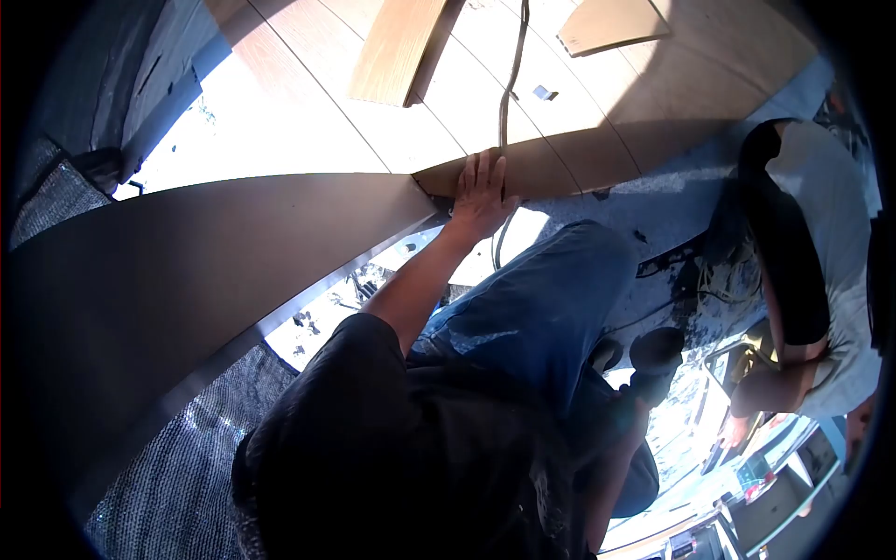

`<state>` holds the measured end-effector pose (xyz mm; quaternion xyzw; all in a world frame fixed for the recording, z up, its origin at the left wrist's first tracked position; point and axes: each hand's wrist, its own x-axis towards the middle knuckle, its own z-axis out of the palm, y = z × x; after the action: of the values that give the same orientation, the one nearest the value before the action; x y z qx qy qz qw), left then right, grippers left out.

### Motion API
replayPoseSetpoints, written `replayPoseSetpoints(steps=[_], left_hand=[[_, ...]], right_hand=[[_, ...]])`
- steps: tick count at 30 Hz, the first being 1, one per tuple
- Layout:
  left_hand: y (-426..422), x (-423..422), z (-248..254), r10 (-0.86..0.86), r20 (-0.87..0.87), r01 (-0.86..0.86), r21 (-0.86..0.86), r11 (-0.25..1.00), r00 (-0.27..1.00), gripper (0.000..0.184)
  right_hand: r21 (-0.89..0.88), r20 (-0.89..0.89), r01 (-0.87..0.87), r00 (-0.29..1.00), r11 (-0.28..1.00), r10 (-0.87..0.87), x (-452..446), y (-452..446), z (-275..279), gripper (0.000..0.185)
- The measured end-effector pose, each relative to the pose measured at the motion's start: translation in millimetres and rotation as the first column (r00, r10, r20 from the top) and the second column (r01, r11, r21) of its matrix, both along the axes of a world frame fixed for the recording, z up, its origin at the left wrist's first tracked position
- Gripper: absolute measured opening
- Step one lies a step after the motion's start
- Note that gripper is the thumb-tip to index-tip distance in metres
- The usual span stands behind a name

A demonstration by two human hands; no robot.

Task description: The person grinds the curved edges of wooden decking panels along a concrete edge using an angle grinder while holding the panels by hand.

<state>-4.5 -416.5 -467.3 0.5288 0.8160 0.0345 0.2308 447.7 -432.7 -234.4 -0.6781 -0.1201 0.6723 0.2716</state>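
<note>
My left hand (pixel 481 194) lies flat with its fingers stretched out on the shaded edge of the wood-plank floor (pixel 579 154). Its fingers touch the planks beside a dark cable (pixel 505 112). A large grey panel (pixel 233 233) meets the planks just left of this hand. Low on the right, my right hand (pixel 638 411) is in deep shadow, closed around a dark tool with a rounded head (pixel 657 351). The shadow hides exactly what kind of tool it is. My knee in blue jeans (pixel 579 271) is between the two hands.
A loose plank (pixel 397 51) and a cut board piece (pixel 613 25) lie on the sunlit floor, near a small blue-grey bit (pixel 544 92). Another person (pixel 821 261) bends at the right. Tangled cables (pixel 723 280) and dark woven mesh (pixel 201 467) lie around.
</note>
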Motion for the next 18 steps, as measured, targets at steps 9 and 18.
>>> replayPoseSetpoints(steps=[9, 18], left_hand=[[-20.3, -25.8, 37.8, 0.671, 0.397, -0.680, -0.143, 0.719, 0.626, 0.092], [-29.1, -19.8, 35.1, 0.711, 0.411, -0.695, -0.220, 0.684, 0.570, 0.080]], right_hand=[[0.018, 0.043, 0.011, 0.999, 1.000, -0.012, 0.5, -2.0, 1.1, 0.052], [0.021, -0.006, 0.024, 1.000, 0.999, -0.024, 0.6, 0.5, 0.3, 0.051]])
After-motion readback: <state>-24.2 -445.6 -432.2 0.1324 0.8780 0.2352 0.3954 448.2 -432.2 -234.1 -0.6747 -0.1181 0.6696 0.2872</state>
